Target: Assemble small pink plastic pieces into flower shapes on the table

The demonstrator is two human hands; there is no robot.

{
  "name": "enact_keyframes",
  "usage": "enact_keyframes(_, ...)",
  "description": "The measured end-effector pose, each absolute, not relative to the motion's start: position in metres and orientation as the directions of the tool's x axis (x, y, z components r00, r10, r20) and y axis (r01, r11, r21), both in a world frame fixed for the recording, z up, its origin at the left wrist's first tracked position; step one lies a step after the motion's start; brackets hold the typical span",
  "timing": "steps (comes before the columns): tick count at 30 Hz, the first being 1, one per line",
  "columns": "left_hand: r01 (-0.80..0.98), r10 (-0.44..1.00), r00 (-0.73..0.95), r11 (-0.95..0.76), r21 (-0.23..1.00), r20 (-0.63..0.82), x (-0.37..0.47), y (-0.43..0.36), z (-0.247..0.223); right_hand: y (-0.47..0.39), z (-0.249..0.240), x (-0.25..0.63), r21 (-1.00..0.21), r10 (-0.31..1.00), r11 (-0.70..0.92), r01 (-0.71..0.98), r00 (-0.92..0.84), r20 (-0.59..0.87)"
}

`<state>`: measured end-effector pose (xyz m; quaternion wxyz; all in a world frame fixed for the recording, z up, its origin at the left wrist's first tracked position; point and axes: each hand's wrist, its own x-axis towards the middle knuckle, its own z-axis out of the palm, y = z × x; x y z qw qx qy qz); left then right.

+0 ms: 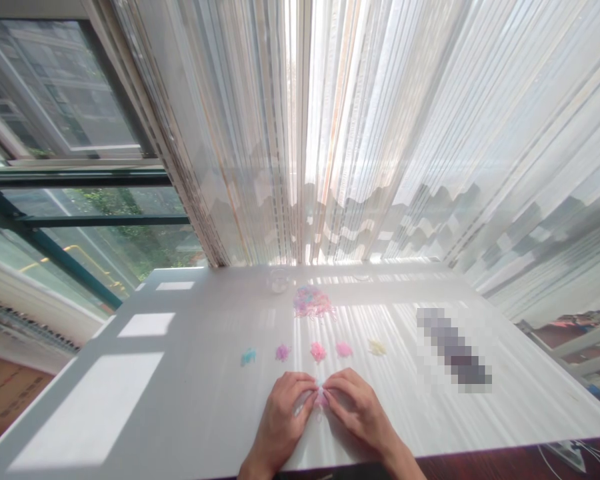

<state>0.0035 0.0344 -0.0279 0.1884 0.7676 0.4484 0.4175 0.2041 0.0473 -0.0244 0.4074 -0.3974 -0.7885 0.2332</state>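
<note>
Near the front edge of the white table [195, 393], my left hand [289, 413] and my right hand [356, 407] face each other with fingertips pinched close together. Between them are small pink and bluish pieces [321, 399], partly hidden by the fingers; how each hand grips them is too small to tell. Beyond my hands lies a row of little piles: teal [249, 357], purple [283, 352], coral pink [318, 351], light pink [344, 349] and yellow [377, 347]. Behind the row is a larger mixed-colour pile [313, 302].
A clear round container [279, 281] stands near the table's back edge, with a clear lid-like piece [362, 277] to its right. A blurred dark object [455, 350] lies on the right. Sheer curtains [330, 133] hang behind the table, and cables [575, 453] lie below its right front.
</note>
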Motion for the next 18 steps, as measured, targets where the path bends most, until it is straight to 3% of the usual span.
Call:
enact_keyframes(9, 0.532, 0.856, 0.227, -0.509, 0.677, 0.465, 0.002, 0.038, -0.015, 0.047, -0.023, 0.204, -0.684, 0.795, 0.606, 0.406, -0.319, 0.515)
enact_keyframes(18, 0.528, 0.894, 0.238, -0.448, 0.721, 0.380, -0.004, 0.064, -0.016, 0.051, -0.028, 0.204, -0.746, 0.857, 0.512, 0.425, -0.191, 0.480)
